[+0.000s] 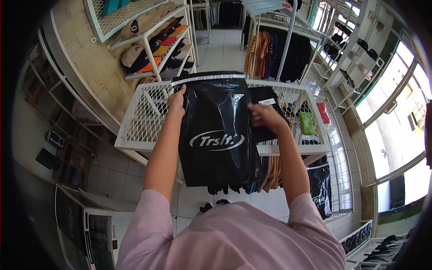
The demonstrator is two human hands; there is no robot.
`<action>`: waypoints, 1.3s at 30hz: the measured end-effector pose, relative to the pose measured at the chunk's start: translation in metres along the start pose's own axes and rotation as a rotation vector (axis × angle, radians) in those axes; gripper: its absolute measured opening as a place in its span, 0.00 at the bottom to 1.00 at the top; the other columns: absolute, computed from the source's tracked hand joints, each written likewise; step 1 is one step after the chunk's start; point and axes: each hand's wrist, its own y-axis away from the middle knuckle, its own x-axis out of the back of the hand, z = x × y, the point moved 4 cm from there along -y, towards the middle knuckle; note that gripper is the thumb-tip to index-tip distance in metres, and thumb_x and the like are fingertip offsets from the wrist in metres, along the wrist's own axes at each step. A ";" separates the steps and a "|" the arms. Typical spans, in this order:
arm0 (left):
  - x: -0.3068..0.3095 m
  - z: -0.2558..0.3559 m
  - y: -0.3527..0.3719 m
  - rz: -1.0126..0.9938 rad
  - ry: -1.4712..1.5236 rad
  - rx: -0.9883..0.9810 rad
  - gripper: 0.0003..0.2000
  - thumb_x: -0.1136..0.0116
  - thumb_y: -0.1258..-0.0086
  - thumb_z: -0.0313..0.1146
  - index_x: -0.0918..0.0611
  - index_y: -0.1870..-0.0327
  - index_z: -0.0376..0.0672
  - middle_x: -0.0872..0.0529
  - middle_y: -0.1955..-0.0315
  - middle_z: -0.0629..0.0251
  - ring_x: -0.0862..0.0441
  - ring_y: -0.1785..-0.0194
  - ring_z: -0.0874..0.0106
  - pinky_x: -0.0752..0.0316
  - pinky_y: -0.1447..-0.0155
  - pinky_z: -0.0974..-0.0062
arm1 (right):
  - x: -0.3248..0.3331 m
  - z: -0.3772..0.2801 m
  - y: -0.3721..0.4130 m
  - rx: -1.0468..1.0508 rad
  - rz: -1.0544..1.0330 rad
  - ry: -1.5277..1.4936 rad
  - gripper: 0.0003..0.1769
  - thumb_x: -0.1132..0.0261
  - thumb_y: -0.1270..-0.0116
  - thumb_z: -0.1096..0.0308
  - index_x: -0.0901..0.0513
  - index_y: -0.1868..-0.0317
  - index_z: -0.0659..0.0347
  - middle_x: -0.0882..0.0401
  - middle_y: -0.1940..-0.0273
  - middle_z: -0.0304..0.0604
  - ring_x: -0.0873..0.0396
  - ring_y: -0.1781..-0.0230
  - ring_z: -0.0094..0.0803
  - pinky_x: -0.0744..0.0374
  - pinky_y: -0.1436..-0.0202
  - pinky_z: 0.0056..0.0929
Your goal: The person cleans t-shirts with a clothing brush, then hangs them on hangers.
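Observation:
A black plastic mailer bag (pixel 213 117) with a white "Trslt." logo and a pale strip along its top hangs upright in front of me, above the near edge of a white mesh table. My left hand (pixel 177 100) is closed on its upper left edge, thumb in front and the other fingers hidden behind. At the bag's right edge, my right hand (pixel 268 118) has its fingers curled in and looks closed on the plastic, slightly blurred. Behind that hand lies a folded black garment (pixel 263 95) with a white label, partly covered by the bag.
On the white mesh table (pixel 135 121) lie a green packet (pixel 306 123) and, at its right edge, a red item (pixel 323 113). Clothes hang beneath it. A cap rack (pixel 157 54) stands at left, a clothes rack (pixel 279 49) beyond, another black bag (pixel 319 189) at lower right.

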 end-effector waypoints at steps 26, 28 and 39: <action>-0.097 -0.085 0.156 -0.557 -1.547 -0.772 0.34 0.51 0.17 0.63 0.30 0.17 0.56 0.35 0.17 0.45 0.40 0.14 0.46 0.50 0.15 0.34 | -0.009 0.101 0.201 -0.012 0.512 0.059 0.18 0.29 0.22 0.57 0.11 0.60 0.67 0.17 0.74 0.37 0.22 0.75 0.21 0.26 0.69 0.26; -0.096 -0.086 0.157 -0.559 -1.537 -0.813 0.34 0.51 0.17 0.63 0.30 0.16 0.56 0.35 0.17 0.45 0.40 0.14 0.46 0.50 0.16 0.32 | -0.007 0.108 0.208 -0.001 0.493 -0.029 0.18 0.30 0.20 0.57 0.12 0.61 0.66 0.20 0.76 0.32 0.23 0.76 0.20 0.28 0.71 0.24; 0.033 -0.010 0.211 0.023 -1.074 -0.806 0.18 0.38 0.19 0.43 0.15 0.39 0.38 0.11 0.48 0.50 0.14 0.43 0.52 0.22 0.38 0.54 | -0.014 0.021 0.152 0.461 0.704 0.495 0.14 0.26 0.28 0.62 0.11 0.54 0.66 0.11 0.63 0.49 0.12 0.65 0.39 0.17 0.57 0.36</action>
